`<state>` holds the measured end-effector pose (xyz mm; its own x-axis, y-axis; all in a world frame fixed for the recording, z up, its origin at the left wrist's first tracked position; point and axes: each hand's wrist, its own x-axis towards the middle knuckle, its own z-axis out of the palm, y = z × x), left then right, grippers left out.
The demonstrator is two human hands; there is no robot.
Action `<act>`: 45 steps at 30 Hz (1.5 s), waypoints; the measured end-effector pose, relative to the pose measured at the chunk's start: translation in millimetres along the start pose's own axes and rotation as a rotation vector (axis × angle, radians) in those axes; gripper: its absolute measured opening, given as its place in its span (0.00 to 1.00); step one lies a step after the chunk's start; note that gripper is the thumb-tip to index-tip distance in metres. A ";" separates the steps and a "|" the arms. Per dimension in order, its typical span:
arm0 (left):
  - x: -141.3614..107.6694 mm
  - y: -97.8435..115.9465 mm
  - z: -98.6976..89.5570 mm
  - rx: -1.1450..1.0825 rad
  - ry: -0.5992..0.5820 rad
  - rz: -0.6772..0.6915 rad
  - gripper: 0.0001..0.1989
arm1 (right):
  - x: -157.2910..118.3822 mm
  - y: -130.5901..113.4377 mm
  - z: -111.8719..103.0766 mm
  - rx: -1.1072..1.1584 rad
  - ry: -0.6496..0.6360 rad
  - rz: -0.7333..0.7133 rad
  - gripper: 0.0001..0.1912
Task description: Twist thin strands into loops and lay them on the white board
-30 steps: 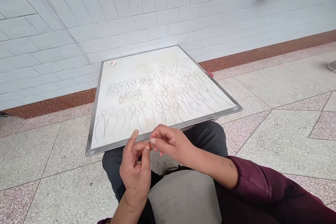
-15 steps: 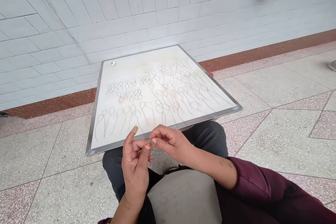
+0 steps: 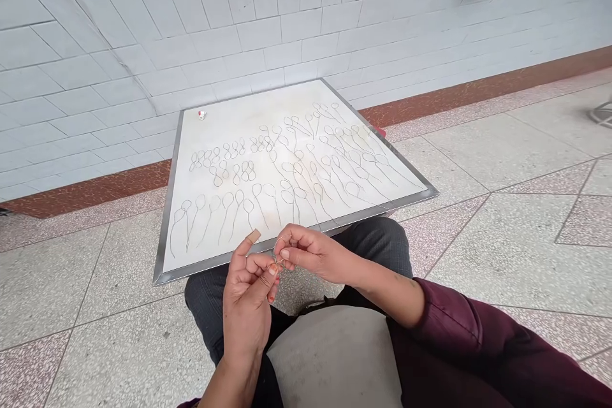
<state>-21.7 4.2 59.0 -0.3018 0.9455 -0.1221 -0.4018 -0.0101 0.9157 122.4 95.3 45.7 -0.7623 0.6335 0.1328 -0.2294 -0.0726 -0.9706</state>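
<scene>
Just past the near edge of a white board (image 3: 239,102), my two hands meet over my lap. A thin wire (image 3: 278,261) is pinched between the thumb and index finger of my left hand (image 3: 251,293); one of that hand's fingers, wrapped in a tan bandage, points up and away. My right hand (image 3: 308,254) grips the same wire between thumb and fingertips, and part of it arcs above the fingers. Several wire loops with long tails (image 3: 248,207) lie on the board, and figure-eight wire pieces (image 3: 217,175) lie in rows at its left and middle.
The board has a grey metal rim (image 3: 165,236) and rests against my legs (image 3: 205,306). A small white and red object (image 3: 201,115) sits at its far left corner. Behind it stands a white tiled wall (image 3: 220,44). Speckled floor (image 3: 459,172) spreads on both sides.
The wire at my fingertips has shifted slightly, and my right fingers have turned a little around it. My left bandaged finger leans further right. The view has moved slightly.
</scene>
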 end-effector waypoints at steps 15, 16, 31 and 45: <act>-3.7 -1.7 2.9 0.088 0.018 0.054 0.30 | 0.7 -9.5 1.8 -0.068 0.113 -0.045 0.18; -3.8 -1.8 3.1 0.084 0.024 0.054 0.30 | 0.7 -8.8 2.5 -0.070 0.133 -0.044 0.18; -0.4 -2.0 1.6 0.019 0.044 -0.040 0.33 | 9.4 -9.3 9.6 -0.346 0.351 0.002 0.07; 1.3 0.6 -1.5 0.005 0.044 -0.071 0.20 | 11.5 -11.8 6.5 -0.484 0.338 -0.049 0.07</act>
<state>-23.7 5.0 58.8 -0.3109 0.9284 -0.2035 -0.4190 0.0583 0.9061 112.3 98.5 59.9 -0.5046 0.8432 0.1855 0.1032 0.2722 -0.9567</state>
